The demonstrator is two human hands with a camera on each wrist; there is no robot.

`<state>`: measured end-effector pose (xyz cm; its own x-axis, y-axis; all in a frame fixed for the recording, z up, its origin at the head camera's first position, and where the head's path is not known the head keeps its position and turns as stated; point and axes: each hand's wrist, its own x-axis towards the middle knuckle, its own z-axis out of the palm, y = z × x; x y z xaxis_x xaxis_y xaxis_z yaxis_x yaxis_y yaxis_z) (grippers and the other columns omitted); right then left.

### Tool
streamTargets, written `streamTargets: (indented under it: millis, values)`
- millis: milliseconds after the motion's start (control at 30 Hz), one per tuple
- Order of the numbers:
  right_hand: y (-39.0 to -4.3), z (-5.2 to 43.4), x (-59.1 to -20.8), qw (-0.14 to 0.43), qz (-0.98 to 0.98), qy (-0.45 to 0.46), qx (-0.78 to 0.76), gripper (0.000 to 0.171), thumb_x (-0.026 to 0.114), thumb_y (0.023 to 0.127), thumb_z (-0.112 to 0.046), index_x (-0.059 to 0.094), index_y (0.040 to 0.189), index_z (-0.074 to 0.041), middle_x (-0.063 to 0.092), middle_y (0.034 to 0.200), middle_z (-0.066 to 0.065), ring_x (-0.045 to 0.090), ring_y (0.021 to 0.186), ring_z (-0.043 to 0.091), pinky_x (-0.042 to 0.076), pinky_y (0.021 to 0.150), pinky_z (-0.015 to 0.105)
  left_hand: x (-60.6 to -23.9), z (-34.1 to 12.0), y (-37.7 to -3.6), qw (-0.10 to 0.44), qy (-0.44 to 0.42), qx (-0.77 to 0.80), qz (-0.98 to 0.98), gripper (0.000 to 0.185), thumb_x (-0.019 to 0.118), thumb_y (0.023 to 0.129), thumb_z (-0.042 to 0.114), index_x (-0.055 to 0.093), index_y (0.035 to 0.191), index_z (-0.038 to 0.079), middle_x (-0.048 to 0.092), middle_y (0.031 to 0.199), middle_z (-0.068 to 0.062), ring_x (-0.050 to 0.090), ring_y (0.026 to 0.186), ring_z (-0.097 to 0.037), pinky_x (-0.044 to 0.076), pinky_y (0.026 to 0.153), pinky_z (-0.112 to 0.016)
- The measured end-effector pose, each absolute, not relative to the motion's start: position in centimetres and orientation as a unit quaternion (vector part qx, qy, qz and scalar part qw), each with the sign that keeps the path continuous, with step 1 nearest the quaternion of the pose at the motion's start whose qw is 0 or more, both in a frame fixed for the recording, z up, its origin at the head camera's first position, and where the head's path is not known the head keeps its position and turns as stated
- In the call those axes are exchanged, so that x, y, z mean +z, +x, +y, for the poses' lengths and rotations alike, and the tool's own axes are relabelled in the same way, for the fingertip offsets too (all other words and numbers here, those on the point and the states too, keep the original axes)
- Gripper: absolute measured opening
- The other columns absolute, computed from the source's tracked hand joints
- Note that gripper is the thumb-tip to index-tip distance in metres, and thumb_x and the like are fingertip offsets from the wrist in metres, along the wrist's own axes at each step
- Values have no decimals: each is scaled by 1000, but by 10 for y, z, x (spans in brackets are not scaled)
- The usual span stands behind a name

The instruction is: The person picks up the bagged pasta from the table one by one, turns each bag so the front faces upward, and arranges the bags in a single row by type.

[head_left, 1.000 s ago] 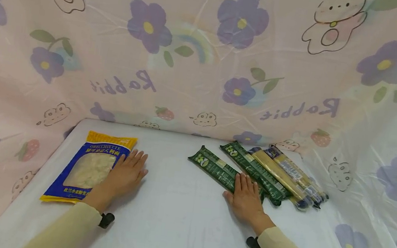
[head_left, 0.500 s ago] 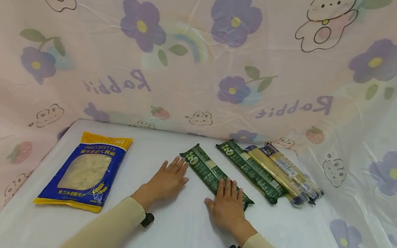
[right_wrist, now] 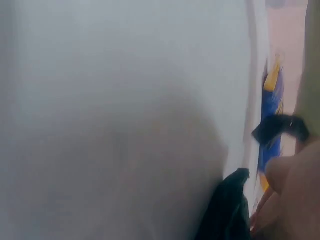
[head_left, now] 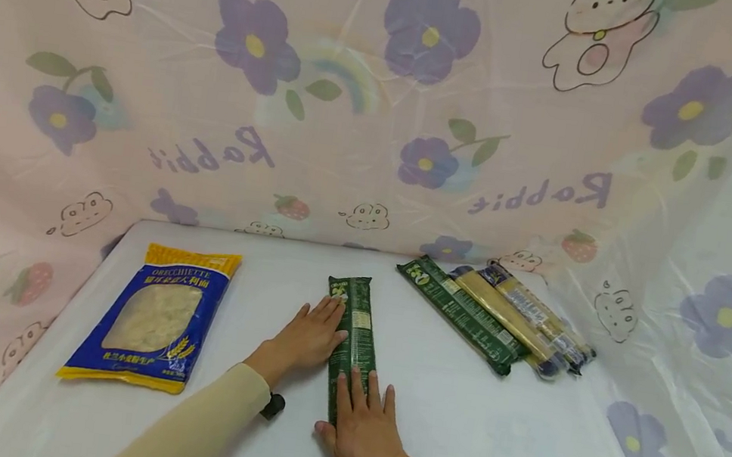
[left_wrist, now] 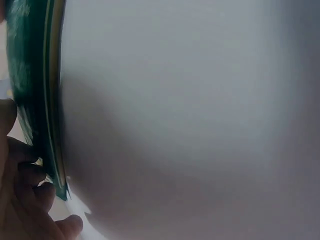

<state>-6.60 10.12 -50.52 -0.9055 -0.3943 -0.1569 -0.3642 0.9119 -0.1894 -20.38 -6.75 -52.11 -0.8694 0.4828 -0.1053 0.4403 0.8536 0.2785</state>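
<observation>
Head view: long green packet (head_left: 359, 342) lies mid-bench (head_left: 511, 444); extended fingers of the left hand (head_left: 305, 337) touch its far left edge, and the right hand's (head_left: 366, 436) straight, spread fingers rest across its near end. Left, orecchiette bag (head_left: 153, 315), pale pasta (head_left: 156, 317) visible inside.

Head view: from above, facing forward and down across the flat white worktop (head_left: 464, 431). Wrist views: low, close over it. All three share the long green plastic packet (head_left: 359, 338).
</observation>
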Motion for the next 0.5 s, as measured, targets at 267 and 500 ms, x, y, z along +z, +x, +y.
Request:
streamTargets:
  millis: [267, 500]
  values:
    - [-57, 117, -510, -100, 963, -248, -35, 31, 64, 105, -29, 70, 128, -9, 70, 130, 6, 66, 120, 29, 52, 101, 57, -511, -66, -215, 48, 253, 63, 964, 55, 44, 114, 43, 48, 158, 10, 46, 165, -9, 38, 156, -32, 34, 123, -59]
    - [-55, 142, -522, -229, 941, -250, -16, 21, 81, 91, -28, 64, 87, -17, 62, 84, -1, 62, 83, 20, 52, 85, 43, -494, -45, -254, -13, 243, 40, 969, 34, 52, 112, 31, 69, 136, 14, 71, 135, -7, 60, 132, -32, 50, 108, -55]
